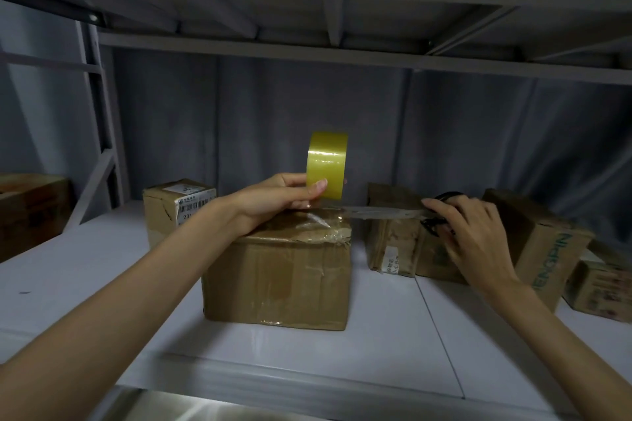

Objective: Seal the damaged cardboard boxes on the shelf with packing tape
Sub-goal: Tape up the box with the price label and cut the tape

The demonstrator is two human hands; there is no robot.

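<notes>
Yellow roll of packing tape (326,166): held upright by the left hand (284,196) over the brown cardboard box (278,270) at mid-shelf.
Clear strip (379,212): drawn rightward from the roll.
Right hand (472,232): black-handled scissors (439,214) gripped at the strip.
Progress: box top partly taped; cutting is judged next.
Remaining: neighbouring boxes (543,246) on the white metal shelf (393,345) look unsealed.

The roll of tape (326,164) is glossy yellow plastic film; a clear shiny strip (379,212) runs from it. The front box (277,280) is matt brown cardboard, creased, patched with wrinkled glossy tape. The shelf (102,270) looks smooth painted metal
</notes>
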